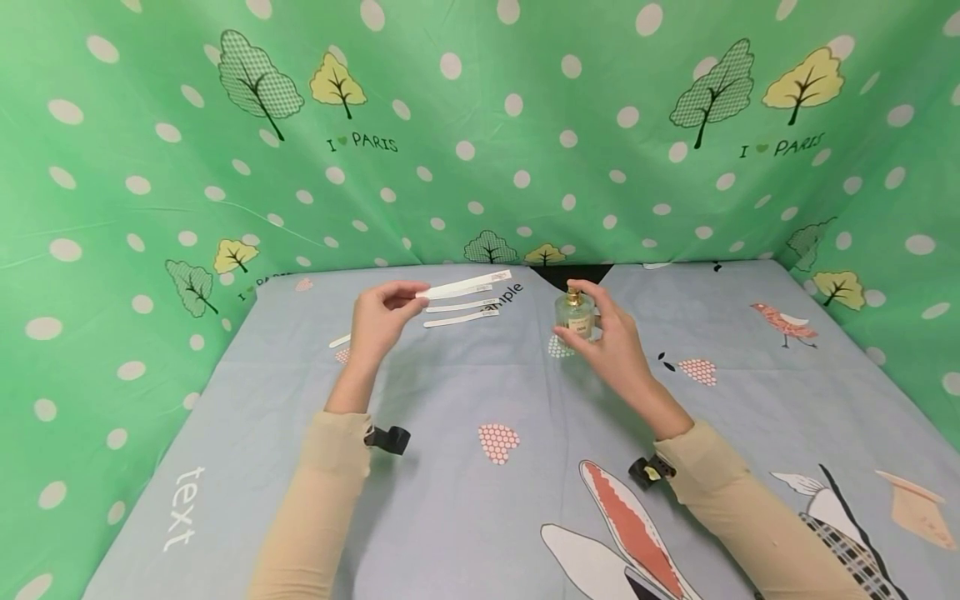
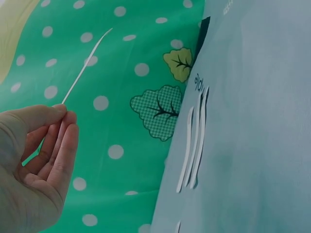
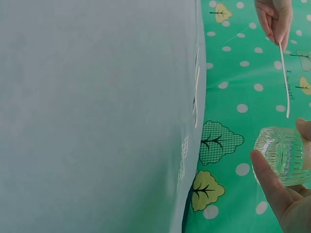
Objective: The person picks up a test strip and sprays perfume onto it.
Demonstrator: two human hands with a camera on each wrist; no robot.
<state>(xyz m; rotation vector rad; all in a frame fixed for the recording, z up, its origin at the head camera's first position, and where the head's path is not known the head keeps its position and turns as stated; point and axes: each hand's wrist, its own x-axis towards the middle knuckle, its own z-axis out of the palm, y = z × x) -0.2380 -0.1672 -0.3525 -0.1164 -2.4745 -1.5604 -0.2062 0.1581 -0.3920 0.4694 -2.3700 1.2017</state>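
Note:
My left hand [image 1: 381,320] pinches one white perfume test strip [image 1: 467,284] between thumb and fingertips, its printed end pointing right. Above the table, my right hand [image 1: 617,343] holds a clear glass perfume bottle [image 1: 574,310] upright, with a finger at its gold spray top [image 1: 573,292] and the thumb low on the glass. The ribbed base of the bottle [image 3: 278,151] shows in the right wrist view. A gap separates the bottle from the strip's free end. Below the left hand's strip, several more test strips [image 1: 461,319] lie side by side on the cloth.
Another white strip [image 1: 340,341] lies at the left, partly behind the left hand. A grey-blue printed cloth [image 1: 450,383] covers the table, and green dotted curtains [image 1: 480,108] hang behind it and at both sides. Black wrist bands sit at both cuffs.

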